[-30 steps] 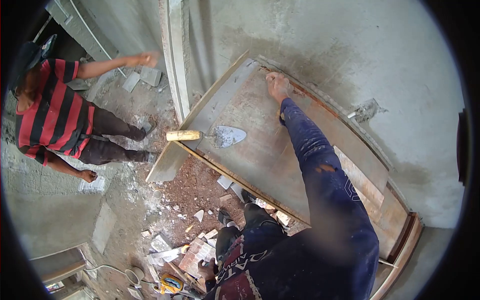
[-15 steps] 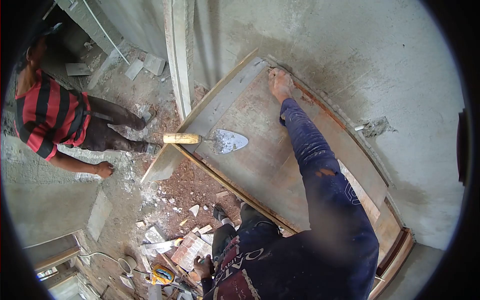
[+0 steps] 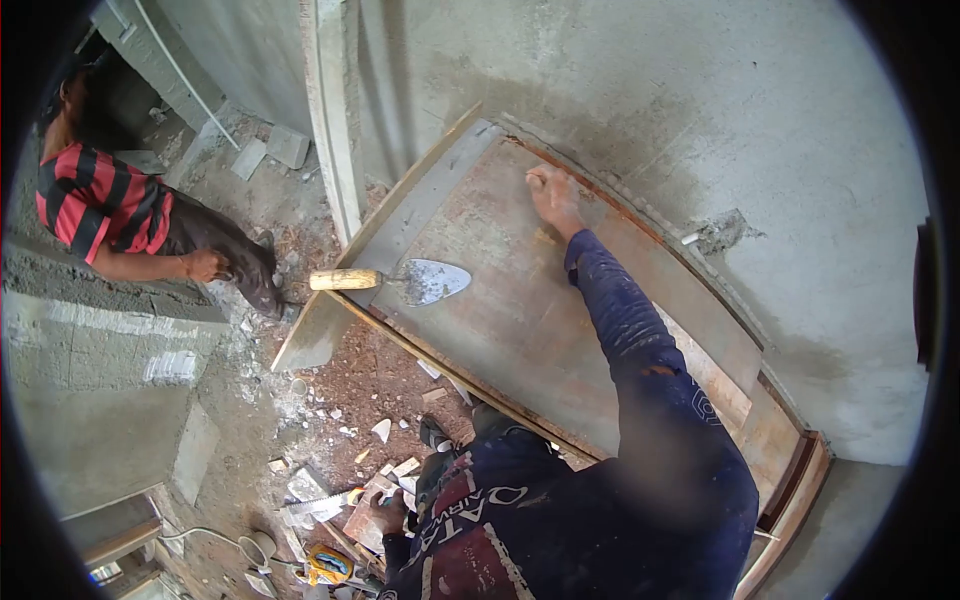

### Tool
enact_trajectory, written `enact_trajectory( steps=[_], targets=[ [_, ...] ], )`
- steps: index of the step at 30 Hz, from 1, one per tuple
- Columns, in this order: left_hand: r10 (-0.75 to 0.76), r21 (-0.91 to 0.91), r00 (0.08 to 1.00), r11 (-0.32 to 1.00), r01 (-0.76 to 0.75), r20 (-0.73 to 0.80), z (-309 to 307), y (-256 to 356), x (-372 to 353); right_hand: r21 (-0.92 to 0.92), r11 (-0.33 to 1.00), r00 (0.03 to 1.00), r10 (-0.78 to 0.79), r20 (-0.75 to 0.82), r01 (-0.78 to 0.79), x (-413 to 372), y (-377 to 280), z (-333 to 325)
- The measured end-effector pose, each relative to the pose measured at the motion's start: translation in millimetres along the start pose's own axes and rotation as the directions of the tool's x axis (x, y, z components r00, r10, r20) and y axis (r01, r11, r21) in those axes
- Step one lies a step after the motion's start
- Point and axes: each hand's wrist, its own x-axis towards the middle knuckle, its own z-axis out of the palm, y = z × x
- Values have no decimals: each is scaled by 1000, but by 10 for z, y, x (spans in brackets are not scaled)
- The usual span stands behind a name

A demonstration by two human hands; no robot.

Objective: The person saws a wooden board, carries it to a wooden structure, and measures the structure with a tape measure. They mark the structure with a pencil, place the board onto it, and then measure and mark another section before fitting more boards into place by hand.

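Note:
My right hand (image 3: 555, 200) is closed, knuckles up, over the dusty board panel (image 3: 500, 320) near its wall-side edge. Whatever its fingers hold, if anything, is hidden. A pointed trowel (image 3: 435, 282) with a wooden handle lies on the panel's left part, its handle over the corner, apart from both hands. Low beside my body, my left hand (image 3: 388, 514) has its fingers curled; I cannot make out what is in them. Along the panel's left end stands a plank (image 3: 400, 190) on edge.
A co-worker in a red and black striped shirt (image 3: 110, 205) stands at the left. A concrete wall (image 3: 640, 90) borders the panel. Below lie rubble, a handsaw (image 3: 315, 507), a yellow tool (image 3: 328, 565) and a cable (image 3: 205, 532).
My right hand has moved along the panel away from its upper left corner. The view has shifted slightly. The co-worker's forearm has come up in front of the leg.

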Motion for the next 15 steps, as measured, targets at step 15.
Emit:
enact_trajectory(
  steps=[15],
  targets=[
    [-60,175,995,983,46,80,-10,-82,189,-139,930,940,338,-36,-340,150,360,-114]
  ],
)
